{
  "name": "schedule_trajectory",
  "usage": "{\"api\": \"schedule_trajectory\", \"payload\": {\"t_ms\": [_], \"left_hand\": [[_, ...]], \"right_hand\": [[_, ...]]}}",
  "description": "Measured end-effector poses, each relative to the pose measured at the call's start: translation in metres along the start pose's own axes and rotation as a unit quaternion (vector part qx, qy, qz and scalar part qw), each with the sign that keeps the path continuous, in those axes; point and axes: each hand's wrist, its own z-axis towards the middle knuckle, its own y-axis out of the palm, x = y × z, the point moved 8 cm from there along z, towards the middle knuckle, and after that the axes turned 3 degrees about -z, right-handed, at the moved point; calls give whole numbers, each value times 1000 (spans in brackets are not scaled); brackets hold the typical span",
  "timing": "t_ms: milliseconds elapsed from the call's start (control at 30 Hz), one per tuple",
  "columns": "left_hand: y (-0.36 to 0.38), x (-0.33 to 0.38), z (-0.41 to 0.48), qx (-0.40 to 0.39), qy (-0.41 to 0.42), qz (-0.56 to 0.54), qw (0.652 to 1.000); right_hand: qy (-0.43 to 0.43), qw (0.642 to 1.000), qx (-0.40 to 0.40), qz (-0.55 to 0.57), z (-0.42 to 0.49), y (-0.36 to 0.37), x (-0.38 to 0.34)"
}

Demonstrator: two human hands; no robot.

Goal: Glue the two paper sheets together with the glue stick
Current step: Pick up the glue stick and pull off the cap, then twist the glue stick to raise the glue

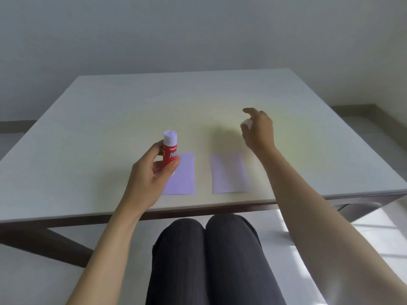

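Note:
My left hand (152, 172) holds a red glue stick (170, 148) upright above the table, its white top end up and uncapped. My right hand (258, 130) hovers farther back on the right with a small white cap (247, 123) pinched in its fingers. Two pale lilac paper sheets lie flat side by side near the front edge: the left sheet (184, 177) is partly hidden by my left hand, and the right sheet (229, 172) lies fully in view. A narrow gap separates them.
The white table (110, 111) stretches far back and to both sides, with its front edge close to my dark-trousered knees (207, 249). A grey wall stands behind the table.

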Motion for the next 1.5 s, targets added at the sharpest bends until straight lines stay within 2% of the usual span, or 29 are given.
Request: {"api": "schedule_trajectory", "payload": {"t_ms": [200,300,367,400,467,533,600,700,767,867,1000,1067,1167,1200,1233,1333,1400,1467,1500], "left_hand": [[-9,0,2,57,-13,-106,993],[-14,3,0,101,-22,-145,984],[-15,7,-1,124,-27,-162,979],[-13,9,-1,132,-28,-177,975],[-3,13,-2,137,-39,-212,967],[6,20,-4,154,-37,-224,962],[11,28,-8,182,-34,-234,954],[25,34,-14,188,-57,-305,932],[33,41,-21,177,-59,-322,928],[32,48,-30,189,-50,-331,923],[27,44,-31,178,-71,-341,920],[28,40,-30,149,-76,-330,929],[34,37,-30,106,-81,-346,929],[35,36,-30,100,-78,-356,926],[35,36,-31,99,-71,-367,922],[31,37,-30,118,-51,-374,918],[30,36,-30,121,-51,-372,919],[31,35,-28,111,-47,-369,922],[30,35,-28,104,-36,-364,925]], "right_hand": [[-23,998,-20,-59,-7,16,7],[-24,991,-38,-126,-15,11,4],[-36,990,-7,-139,-29,-3,-11],[-59,993,25,-97,-41,-13,-27],[-121,988,71,57,-77,-28,-60],[-139,966,49,210,-121,-28,-84],[-105,943,-8,316,-149,-17,-92],[-22,913,-53,403,-159,0,-84],[35,880,-79,467,-161,9,-80],[42,846,-99,522,-171,14,-85],[56,838,-104,533,-176,17,-87],[118,793,-149,579,-177,27,-87],[254,667,-249,655,-184,47,-91],[268,656,-259,657,-184,49,-91],[258,668,-258,649,-183,48,-89],[115,760,-204,606,-175,32,-90],[60,798,-171,575,-175,25,-90],[85,809,-176,555,-175,27,-86],[119,800,-200,552,-176,31,-84]]}}
